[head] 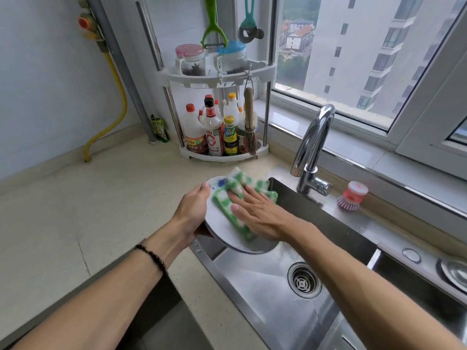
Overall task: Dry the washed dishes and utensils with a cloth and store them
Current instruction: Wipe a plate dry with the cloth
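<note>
Over the sink's near-left corner, two hands dry one plate with one cloth.

Nearest, the steel sink point(265, 299) shows one drain point(304, 280). Above its edge the left hand point(190, 213) grips the white plate point(222, 231) by its left rim, fingers hidden underneath; the right hand point(262, 218) presses flat, fingers straight, on the green-checked cloth point(236, 198), which covers much of the plate's blurred blue pattern. Beyond stand one faucet point(313, 147), one pink brush point(352, 195), and a two-tier rack point(217, 79) on the counter point(88, 198), its bottles overlapping, hard to count.
</note>
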`<action>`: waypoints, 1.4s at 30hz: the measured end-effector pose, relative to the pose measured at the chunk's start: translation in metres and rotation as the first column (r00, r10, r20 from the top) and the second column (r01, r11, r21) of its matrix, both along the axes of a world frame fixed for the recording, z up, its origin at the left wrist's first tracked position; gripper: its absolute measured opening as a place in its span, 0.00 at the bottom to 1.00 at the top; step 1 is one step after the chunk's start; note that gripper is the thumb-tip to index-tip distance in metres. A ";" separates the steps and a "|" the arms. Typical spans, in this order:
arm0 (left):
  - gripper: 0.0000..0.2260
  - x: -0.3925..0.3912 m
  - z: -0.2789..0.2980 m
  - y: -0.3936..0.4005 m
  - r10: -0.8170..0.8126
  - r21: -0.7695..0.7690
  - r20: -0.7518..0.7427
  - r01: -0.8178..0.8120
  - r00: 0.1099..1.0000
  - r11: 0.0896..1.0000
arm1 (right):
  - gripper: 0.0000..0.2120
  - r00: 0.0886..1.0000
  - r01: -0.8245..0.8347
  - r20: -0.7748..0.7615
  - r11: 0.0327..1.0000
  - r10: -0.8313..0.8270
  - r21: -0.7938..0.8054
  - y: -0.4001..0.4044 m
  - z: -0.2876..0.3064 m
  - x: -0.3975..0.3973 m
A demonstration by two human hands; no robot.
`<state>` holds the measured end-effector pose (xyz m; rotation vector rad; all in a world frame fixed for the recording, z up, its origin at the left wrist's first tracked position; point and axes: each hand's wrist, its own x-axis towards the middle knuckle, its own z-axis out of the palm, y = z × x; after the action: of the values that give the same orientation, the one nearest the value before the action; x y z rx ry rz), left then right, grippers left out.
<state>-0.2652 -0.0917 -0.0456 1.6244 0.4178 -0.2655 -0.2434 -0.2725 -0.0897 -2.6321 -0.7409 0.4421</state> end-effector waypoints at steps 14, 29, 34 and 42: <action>0.20 -0.002 0.003 0.007 -0.140 -0.059 -0.101 0.135 0.985 0.989 | 0.25 0.996 -0.087 0.018 0.996 0.087 -0.014 0.009 0.000 -0.012; 0.17 0.022 -0.011 0.028 -0.106 0.418 0.036 0.081 0.994 0.905 | 0.13 0.748 0.037 0.655 0.992 -0.109 0.123 -0.006 -0.040 -0.043; 0.39 0.011 -0.015 0.034 -0.777 0.944 -0.047 0.283 0.628 0.171 | 0.11 0.827 0.001 0.552 0.982 -0.107 0.189 -0.021 -0.032 -0.031; 0.11 0.002 -0.045 0.022 -0.794 0.942 0.162 0.149 0.586 0.302 | 0.22 0.859 0.206 0.358 0.887 -0.366 0.413 -0.023 -0.018 -0.024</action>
<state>-0.2635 -0.0699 -0.0905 2.7409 -0.7135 0.0781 -0.2671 -0.2954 -0.1075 -2.4375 -0.4667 -0.3478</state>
